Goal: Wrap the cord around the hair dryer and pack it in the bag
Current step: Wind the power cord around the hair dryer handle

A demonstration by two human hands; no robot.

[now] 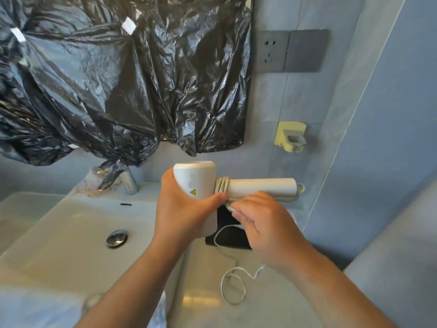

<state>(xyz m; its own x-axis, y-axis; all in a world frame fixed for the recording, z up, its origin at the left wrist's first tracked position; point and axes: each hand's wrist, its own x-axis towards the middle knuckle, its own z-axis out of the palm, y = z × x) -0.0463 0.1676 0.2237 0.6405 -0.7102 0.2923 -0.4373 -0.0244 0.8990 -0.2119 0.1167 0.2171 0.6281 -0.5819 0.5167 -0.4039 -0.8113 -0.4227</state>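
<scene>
A white hair dryer [255, 185] is held above the counter with its handle pointing right. My left hand [182, 209] grips its barrel. A few turns of the white cord [222, 185] sit around the handle where it meets the barrel. My right hand [262, 223] pinches the cord just under those turns. The loose end of the cord trails down and lies in a loop on the counter. A black bag [230, 237] lies flat on the counter beneath my hands, mostly hidden by them.
A white sink [71, 230] with a chrome drain and tap [127, 183] is at the left. Black plastic sheeting [118, 79] covers the wall above. A grey socket [272, 50] and a yellow wall holder [290, 137] are on the right wall.
</scene>
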